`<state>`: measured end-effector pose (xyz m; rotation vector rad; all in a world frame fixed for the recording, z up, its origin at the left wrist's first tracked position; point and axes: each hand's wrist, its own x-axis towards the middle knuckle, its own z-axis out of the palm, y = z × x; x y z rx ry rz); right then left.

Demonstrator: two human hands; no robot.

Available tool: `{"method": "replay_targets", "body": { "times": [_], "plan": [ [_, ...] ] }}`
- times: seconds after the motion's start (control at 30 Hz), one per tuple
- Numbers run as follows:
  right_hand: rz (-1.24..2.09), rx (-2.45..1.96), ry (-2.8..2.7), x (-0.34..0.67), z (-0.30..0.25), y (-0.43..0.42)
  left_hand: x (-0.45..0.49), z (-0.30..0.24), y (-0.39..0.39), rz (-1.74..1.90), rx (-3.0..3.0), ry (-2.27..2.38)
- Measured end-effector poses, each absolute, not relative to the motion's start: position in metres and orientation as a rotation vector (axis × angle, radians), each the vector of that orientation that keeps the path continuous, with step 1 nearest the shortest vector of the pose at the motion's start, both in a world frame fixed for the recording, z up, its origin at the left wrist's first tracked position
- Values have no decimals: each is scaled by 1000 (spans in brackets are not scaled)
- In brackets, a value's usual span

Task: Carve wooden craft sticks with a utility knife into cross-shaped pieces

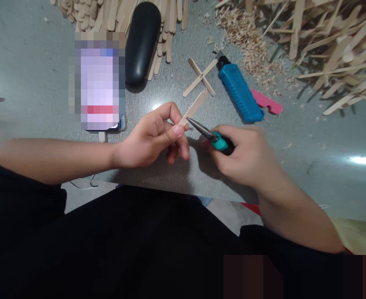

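Observation:
Between the thumb and fingers of my left hand (158, 139) is a flat wooden craft stick (195, 107), its rounded end pointing up and to the right. My right hand (245, 153) is wrapped round needle-nose pliers (220, 142) with teal and black handles. The plier tips touch or nearly touch the stick close to my left thumb; whether they bite on it I cannot tell. Beyond my hands, two craft sticks lie joined as a cross (201, 77). To its right rests a blue utility knife (241, 93) with its dark head toward the cross.
A pink piece (268, 101) lies beside the knife. Wood shavings (248, 37) and a loose heap of sticks (335, 50) spread at the back right. At the back left are a black case (143, 43), stacked sticks (86, 14) and a blurred phone (98, 89) with a cable.

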<state>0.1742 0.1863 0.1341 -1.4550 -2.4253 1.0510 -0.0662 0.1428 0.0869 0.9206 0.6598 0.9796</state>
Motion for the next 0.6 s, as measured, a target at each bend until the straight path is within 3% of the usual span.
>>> {"method": "replay_targets", "body": {
  "times": [0.13,0.33,0.5,0.6],
  "plan": [
    [1496,-1522,-2345,176,146,191,-64,86,140,1045,958,705],
    [2448,-1281,-1923,185,148,210,-65,84,139,1027,986,676],
    [2722,-999,-1779,191,144,217,-64,83,136,1039,985,666],
    [2686,-1037,-1812,188,145,212,-64,86,135,1041,968,683]
  ]
}}
